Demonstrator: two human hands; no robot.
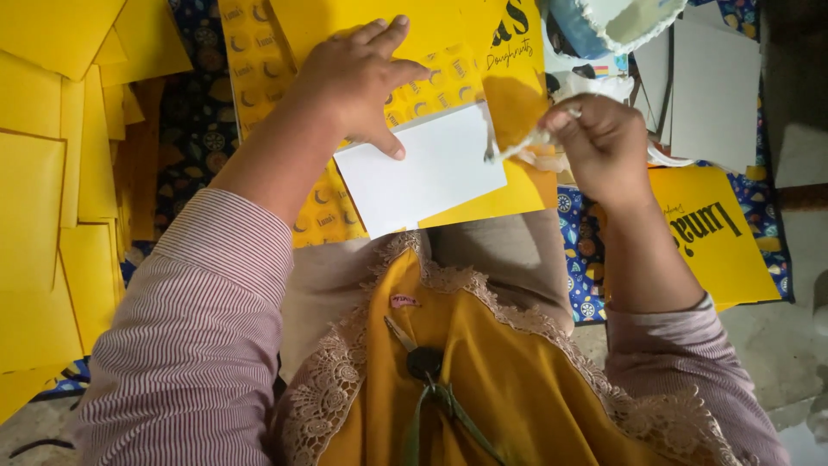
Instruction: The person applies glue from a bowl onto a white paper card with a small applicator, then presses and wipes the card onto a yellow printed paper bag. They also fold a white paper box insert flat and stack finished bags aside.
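My left hand (358, 82) lies flat, fingers spread, pressing the white card (423, 168) onto the yellow printed sheet (509, 194). My right hand (604, 147) pinches a glue-smeared white brush (526, 145) at the card's right edge.

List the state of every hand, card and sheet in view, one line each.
left hand: open, palm down, pressing on the white card
white card: flat on the yellow printed sheet
yellow printed sheet: spread out, partly covered by the card
right hand: closed, pinching a pale strip
pale strip: crumpled, reaching the card's edge
yellow sheets: stacked, overlapping
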